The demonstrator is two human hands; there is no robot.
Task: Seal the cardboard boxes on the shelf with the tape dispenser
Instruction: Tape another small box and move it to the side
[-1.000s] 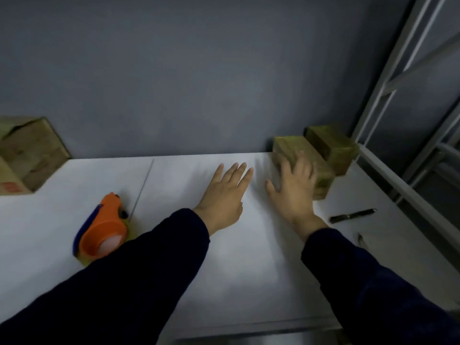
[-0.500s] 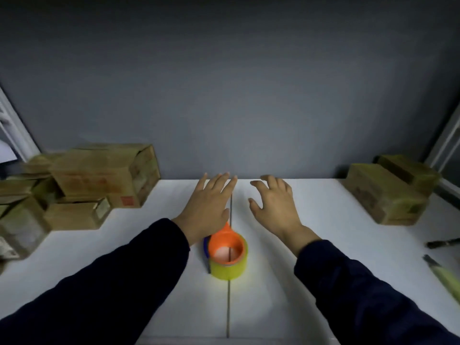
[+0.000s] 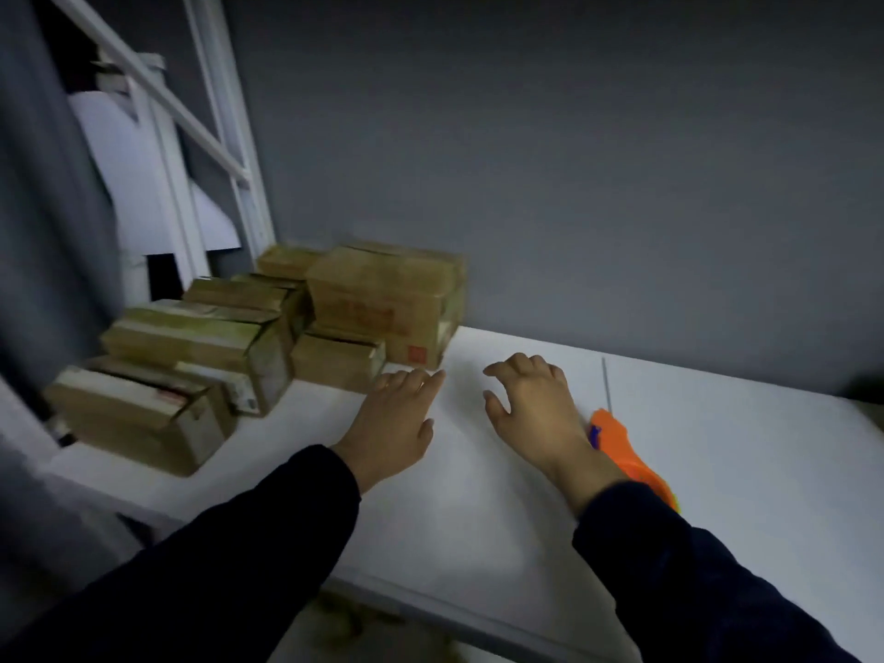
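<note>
Nearest the camera, two dark sleeves (image 3: 248,557) reach over the front edge of the white shelf (image 3: 478,533).

Left hand (image 3: 390,428): flat, fingers straight, nothing in it. Its fingertips lie just beside the lower corner of the cardboard boxes (image 3: 229,342); contact cannot be told.

Right hand (image 3: 533,413): fingers loosely curled above the shelf top, grasping nothing.

The tape dispenser (image 3: 622,447), orange, lies on the shelf just to the right of the right wrist, which partly hides it. No hand holds it.

The boxes sit stacked at the shelf's left end, against the white frame upright (image 3: 229,136) and the grey wall (image 3: 574,184). Some flaps look loose, though blur limits certainty.

Judged step: choosing a box, with no sealing begun. The next move calls for drawing one box onto the open shelf top and taking up the dispenser with the right hand.
</note>
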